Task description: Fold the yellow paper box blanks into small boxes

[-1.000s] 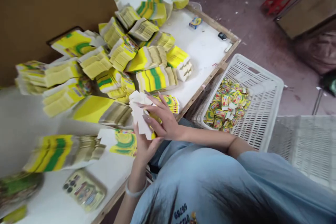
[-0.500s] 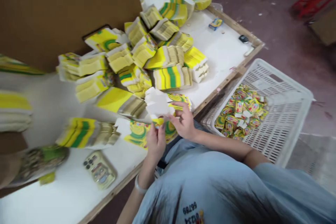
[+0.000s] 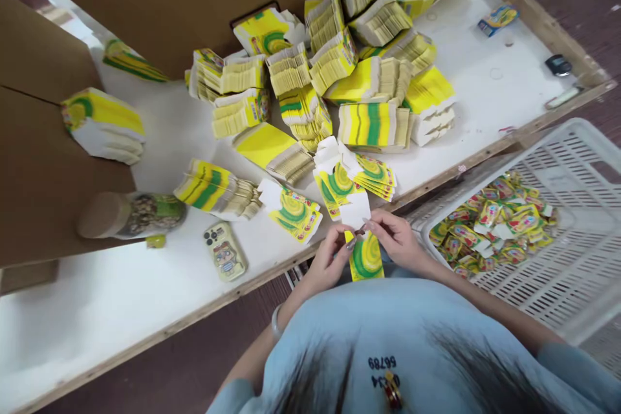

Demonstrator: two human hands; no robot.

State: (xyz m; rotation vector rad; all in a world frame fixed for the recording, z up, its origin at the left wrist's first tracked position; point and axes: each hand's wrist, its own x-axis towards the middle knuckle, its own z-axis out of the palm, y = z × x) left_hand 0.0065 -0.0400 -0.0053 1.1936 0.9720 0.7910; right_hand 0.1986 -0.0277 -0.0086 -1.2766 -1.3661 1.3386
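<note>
Between my two hands is a flat yellow-and-green printed carton (image 3: 367, 259) with a white flap at its far end. My left hand (image 3: 330, 259) pinches its left edge with thumb and fingers. The fingertips of my right hand (image 3: 396, 244) grip the opposite edge. Just beyond lie a few loose flat cartons (image 3: 334, 184) and a small fanned stack of cartons (image 3: 371, 174). Another group of flat cartons (image 3: 294, 213) rests on the table to the left of my hands.
Many bundles of folded cartons (image 3: 371, 123) cover the table (image 3: 466, 45). A phone (image 3: 224, 252) and a jar (image 3: 130, 215) lie at left. A white crate (image 3: 582, 220) of small filled-looking packs (image 3: 495, 220) stands at right. Large cardboard boxes (image 3: 194, 0) stand behind.
The view has turned, shifting the table's things leftward-to-right in frame. My hands now hold the carton nearer my body, at the table's front edge, its printed face showing.
</note>
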